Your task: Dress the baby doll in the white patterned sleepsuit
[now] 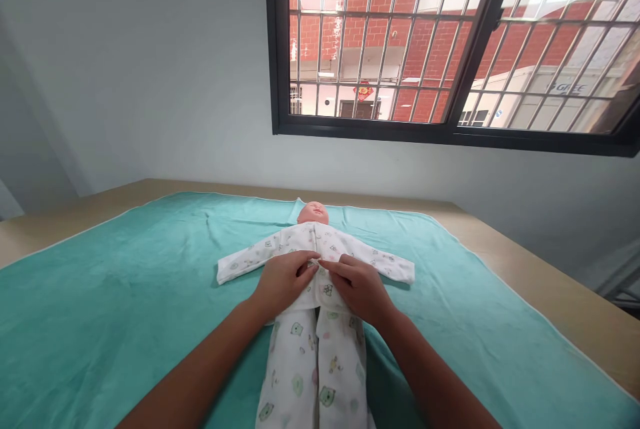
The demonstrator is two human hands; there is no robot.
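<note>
A baby doll (pixel 313 213) lies on its back on a teal towel (pixel 125 295), head toward the window. It wears a white printed sleepsuit (pixel 320 362) with the sleeves spread out sideways. My left hand (pixel 283 280) and my right hand (pixel 357 285) rest on the doll's belly, fingertips meeting at the suit's front seam. Both hands have their fingers curled and pinch the suit's fabric at the middle.
The towel covers a wooden table (pixel 550 282) that stands against a grey wall. A barred, dark-framed window (pixel 450 49) is above the table's far right, with red brick buildings outside.
</note>
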